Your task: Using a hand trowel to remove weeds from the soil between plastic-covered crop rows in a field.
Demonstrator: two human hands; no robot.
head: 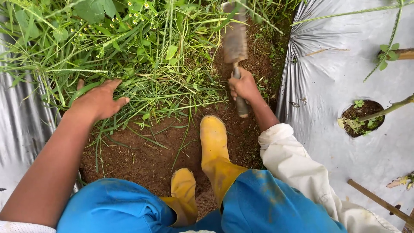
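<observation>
My right hand (244,86) is closed around the handle of a short hand hoe (235,43), whose muddy blade is lifted and blurred above the soil. My left hand (98,102) lies with fingers spread on a clump of long green weeds (142,51), pressing it down. The weeds cover the upper part of a strip of bare brown soil (138,151). I am squatting, with two yellow rubber boots (213,142) planted on the soil and blue trousers (267,203) in the foreground.
Silver plastic mulch sheeting (345,64) covers the bed on the right, with a round planting hole (361,117) holding small seedlings. More sheeting (21,125) lies at the left. Wooden stakes (379,200) rest at the lower right.
</observation>
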